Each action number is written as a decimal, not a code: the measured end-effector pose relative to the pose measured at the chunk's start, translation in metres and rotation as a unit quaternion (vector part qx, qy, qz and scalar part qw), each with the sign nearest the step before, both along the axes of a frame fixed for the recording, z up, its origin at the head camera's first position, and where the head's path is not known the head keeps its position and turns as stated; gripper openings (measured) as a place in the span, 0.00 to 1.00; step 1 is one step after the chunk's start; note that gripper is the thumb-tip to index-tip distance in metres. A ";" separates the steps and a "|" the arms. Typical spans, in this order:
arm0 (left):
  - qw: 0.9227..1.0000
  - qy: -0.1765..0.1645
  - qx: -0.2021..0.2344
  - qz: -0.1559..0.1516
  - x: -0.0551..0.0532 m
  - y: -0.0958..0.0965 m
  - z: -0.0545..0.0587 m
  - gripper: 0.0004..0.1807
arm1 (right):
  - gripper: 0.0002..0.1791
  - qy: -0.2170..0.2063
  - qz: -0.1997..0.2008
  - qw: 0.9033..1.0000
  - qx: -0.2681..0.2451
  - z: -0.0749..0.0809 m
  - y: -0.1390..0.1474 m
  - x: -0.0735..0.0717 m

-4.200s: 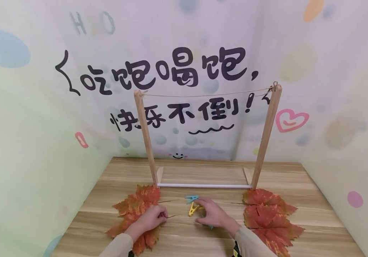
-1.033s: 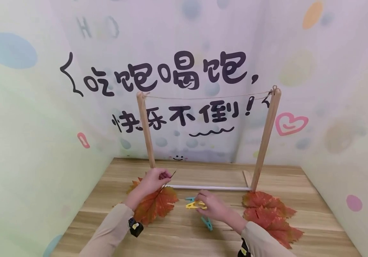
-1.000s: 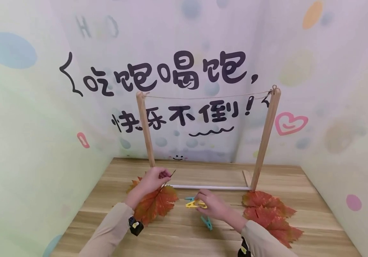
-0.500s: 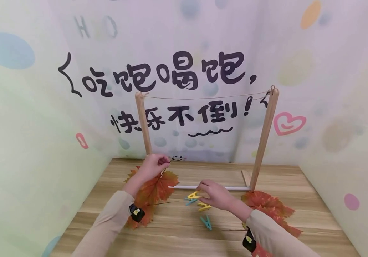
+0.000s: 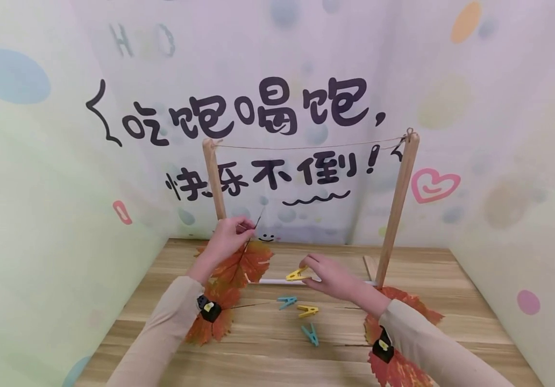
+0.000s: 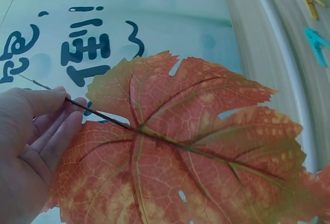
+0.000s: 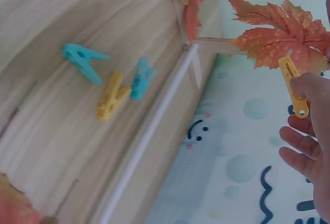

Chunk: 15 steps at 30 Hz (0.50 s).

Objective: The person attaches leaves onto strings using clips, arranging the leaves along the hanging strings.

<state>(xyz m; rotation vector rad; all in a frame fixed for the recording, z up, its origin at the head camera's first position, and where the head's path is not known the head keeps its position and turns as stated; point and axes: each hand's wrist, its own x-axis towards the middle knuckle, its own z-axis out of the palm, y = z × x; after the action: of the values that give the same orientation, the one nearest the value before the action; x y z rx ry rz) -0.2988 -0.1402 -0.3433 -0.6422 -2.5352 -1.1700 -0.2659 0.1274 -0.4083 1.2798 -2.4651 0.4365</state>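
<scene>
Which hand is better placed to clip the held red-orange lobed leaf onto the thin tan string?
Probably the right hand: it pinches a yellow plastic clothespin, while the left hand holds the leaf by its thin dark stem.

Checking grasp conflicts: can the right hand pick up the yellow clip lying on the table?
Probably not as is: the right hand pinches another yellow clip. Otherwise the way looks free; nothing covers the lying yellow clip.

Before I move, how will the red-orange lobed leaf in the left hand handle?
The leaf looks thin, so probably light. Pinched by its dark stem, it may swing or twist. It spreads without crumpling, suggesting some stiffness.
</scene>
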 end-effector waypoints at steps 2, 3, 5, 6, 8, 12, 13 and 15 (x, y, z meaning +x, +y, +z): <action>1.000 0.004 0.008 0.004 -0.001 0.000 0.004 0.02 | 0.14 -0.001 -0.010 1.000 0.007 0.006 0.000 0.001; 1.000 0.005 0.013 0.007 -0.001 0.001 0.006 0.02 | 0.14 -0.002 -0.012 1.000 0.008 0.009 0.000 0.001; 1.000 0.009 0.019 0.014 -0.003 0.001 0.010 0.02 | 0.14 0.002 -0.016 1.000 0.009 0.015 0.000 0.002; 1.000 0.011 0.021 0.016 -0.004 0.002 0.011 0.03 | 0.13 0.003 -0.019 1.000 0.010 0.018 0.000 0.002; 0.999 0.013 0.026 0.019 -0.005 0.002 0.014 0.03 | 0.13 0.007 -0.021 1.000 0.010 0.022 -0.001 0.002; 0.999 0.025 0.034 0.023 -0.007 0.004 0.020 0.04 | 0.13 0.012 -0.017 1.000 0.010 0.031 0.000 0.001; 0.999 0.028 0.037 0.025 -0.007 0.004 0.021 0.04 | 0.13 0.013 -0.014 1.000 0.007 0.033 0.000 0.001; 0.998 0.036 0.042 0.027 -0.008 0.005 0.025 0.04 | 0.12 0.014 -0.007 1.000 -0.001 0.038 -0.001 -0.001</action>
<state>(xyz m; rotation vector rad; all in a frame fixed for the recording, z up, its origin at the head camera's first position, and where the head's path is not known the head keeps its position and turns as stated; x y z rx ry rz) -0.3071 -0.1357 -0.3179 -0.5820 -2.4144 -1.2055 -0.2667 0.1268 -0.3704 1.2581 -2.4493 0.4153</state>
